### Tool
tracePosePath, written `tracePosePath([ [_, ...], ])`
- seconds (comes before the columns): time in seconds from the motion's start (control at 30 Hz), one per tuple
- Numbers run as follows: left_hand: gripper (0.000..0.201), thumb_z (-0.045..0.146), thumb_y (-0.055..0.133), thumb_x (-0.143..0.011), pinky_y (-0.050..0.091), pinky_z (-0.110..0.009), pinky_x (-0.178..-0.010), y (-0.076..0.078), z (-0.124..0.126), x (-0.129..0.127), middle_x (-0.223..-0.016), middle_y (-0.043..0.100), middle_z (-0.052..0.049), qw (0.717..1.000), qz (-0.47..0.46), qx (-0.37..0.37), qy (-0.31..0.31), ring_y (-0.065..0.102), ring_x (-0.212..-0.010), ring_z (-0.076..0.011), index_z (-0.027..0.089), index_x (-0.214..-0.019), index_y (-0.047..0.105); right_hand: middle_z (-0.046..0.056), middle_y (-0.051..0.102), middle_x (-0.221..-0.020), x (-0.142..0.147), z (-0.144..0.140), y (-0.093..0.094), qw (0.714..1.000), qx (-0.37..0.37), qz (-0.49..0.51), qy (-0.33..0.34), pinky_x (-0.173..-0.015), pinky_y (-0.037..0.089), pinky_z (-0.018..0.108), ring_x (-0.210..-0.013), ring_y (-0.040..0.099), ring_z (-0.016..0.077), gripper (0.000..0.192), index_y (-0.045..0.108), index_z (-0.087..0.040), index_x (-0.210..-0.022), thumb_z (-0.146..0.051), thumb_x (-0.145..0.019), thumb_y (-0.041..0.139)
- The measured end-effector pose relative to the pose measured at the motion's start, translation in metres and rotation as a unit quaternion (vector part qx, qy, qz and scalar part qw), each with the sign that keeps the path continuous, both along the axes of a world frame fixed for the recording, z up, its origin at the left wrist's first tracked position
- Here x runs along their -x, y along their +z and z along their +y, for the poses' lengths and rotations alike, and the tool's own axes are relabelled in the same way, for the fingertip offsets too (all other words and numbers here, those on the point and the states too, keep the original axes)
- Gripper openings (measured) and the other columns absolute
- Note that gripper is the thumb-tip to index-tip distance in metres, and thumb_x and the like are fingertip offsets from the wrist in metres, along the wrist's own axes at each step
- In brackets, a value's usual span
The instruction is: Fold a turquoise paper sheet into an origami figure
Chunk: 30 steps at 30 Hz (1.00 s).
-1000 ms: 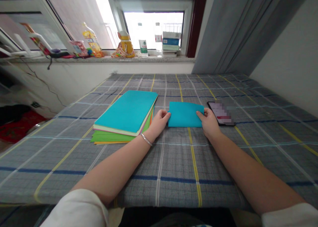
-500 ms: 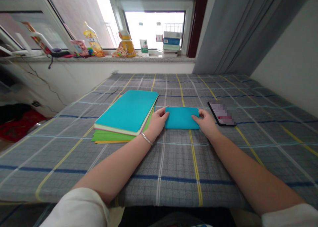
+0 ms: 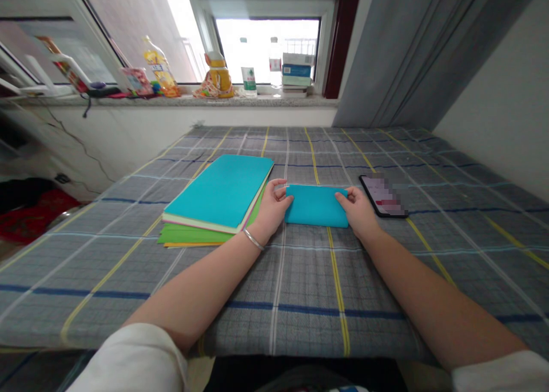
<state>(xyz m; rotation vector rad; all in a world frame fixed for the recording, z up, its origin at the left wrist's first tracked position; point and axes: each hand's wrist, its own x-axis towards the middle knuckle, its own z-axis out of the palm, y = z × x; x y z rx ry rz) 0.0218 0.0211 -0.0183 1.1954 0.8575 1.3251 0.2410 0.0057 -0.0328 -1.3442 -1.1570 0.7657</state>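
Between my two hands is a folded sheet of blue paper (image 3: 316, 206), a wide rectangle just over the checked cloth. My left hand (image 3: 273, 208), with a silver bangle at the wrist, pinches its left edge; the thumb lies on the front. At the right edge my right hand (image 3: 358, 210) grips the upper corner, thumb in front and fingers partly hidden behind. Left of my hands lies a stack of coloured paper (image 3: 223, 189), blue on top, with pale, green and orange sheets showing below.
A phone (image 3: 383, 196) lies right of my right hand on the checked cloth (image 3: 300, 277). Along the windowsill (image 3: 171, 102) stand a yellow-labelled bottle (image 3: 160, 68), a yellow cup (image 3: 219, 77), a white-green tube (image 3: 249, 80) and stacked boxes (image 3: 297, 71). A grey curtain (image 3: 394, 48) hangs at right.
The folded paper's right side has shifted slightly right and toward me, with my right hand. My left hand's fingers have lifted and spread a little at the left edge.
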Motion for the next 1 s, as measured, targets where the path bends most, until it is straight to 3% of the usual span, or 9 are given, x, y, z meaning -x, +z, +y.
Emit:
tracePosePath([
  [0.13,0.051,0.026,0.075,-0.066,0.043,-0.022,-0.062,0.0009,-0.0003,-0.0008,-0.082,0.067,0.002,1.000,0.014,-0.005,0.004,0.061,-0.068,-0.0114,0.020,-0.109,0.049,-0.004,0.056,-0.062,0.0002,-0.0002,0.0007,1.000,0.010,0.013,-0.016,-0.054,0.036,0.029,-0.057,0.050,0.0162,0.036,0.052,-0.024,-0.079,-0.046,-0.059,0.074],
  [0.27,0.035,0.030,0.071,-0.073,0.038,-0.020,-0.056,-0.0019,0.0030,0.0018,-0.074,0.064,0.002,0.998,0.048,-0.013,0.032,0.056,-0.063,-0.0096,0.017,-0.102,0.059,-0.003,0.059,-0.061,0.0006,0.0001,0.0006,0.999,0.009,0.039,-0.003,-0.053,0.036,0.029,-0.056,0.051,0.0164,0.035,0.051,-0.025,-0.079,-0.043,-0.060,0.074],
  [0.4,0.028,0.027,0.071,-0.072,0.037,-0.019,-0.054,-0.0044,0.0062,0.0038,-0.069,0.062,0.002,0.998,0.055,-0.016,0.031,0.053,-0.060,-0.0086,0.016,-0.097,0.063,-0.003,0.064,-0.067,-0.0007,-0.0002,-0.0002,0.997,0.004,0.071,0.030,-0.052,0.038,0.030,-0.054,0.052,0.0168,0.039,0.051,-0.026,-0.092,-0.038,-0.062,0.074],
  [0.53,0.030,0.024,0.071,-0.071,0.035,-0.018,-0.053,-0.0038,0.0062,0.0040,-0.068,0.062,0.003,0.998,0.055,-0.017,0.036,0.050,-0.057,-0.0075,0.016,-0.099,0.063,-0.002,0.066,-0.071,-0.0015,-0.0015,0.0011,0.998,-0.010,0.050,0.044,-0.051,0.038,0.030,-0.054,0.051,0.0168,0.043,0.057,-0.026,-0.105,-0.035,-0.066,0.071],
  [0.63,0.031,0.025,0.071,-0.071,0.033,-0.018,-0.051,-0.0019,0.0050,0.0038,-0.065,0.060,0.004,0.997,0.067,-0.023,0.044,0.047,-0.054,-0.0070,0.016,-0.100,0.063,0.000,0.067,-0.073,-0.0016,-0.0020,0.0023,0.999,-0.022,0.022,0.038,-0.052,0.037,0.031,-0.055,0.051,0.0166,0.039,0.062,-0.025,-0.104,-0.036,-0.068,0.070],
  [1.0,0.029,0.037,0.074,-0.071,0.033,-0.021,-0.052,-0.0031,0.0090,0.0062,-0.061,0.057,0.004,0.992,0.087,-0.022,0.084,0.047,-0.053,-0.0087,0.016,-0.090,0.065,-0.005,0.051,-0.053,-0.0013,-0.0052,0.0075,0.999,-0.014,0.006,0.053,-0.043,0.023,0.028,-0.043,0.033,0.0124,0.031,0.060,-0.024,-0.102,-0.039,-0.075,0.063],
])
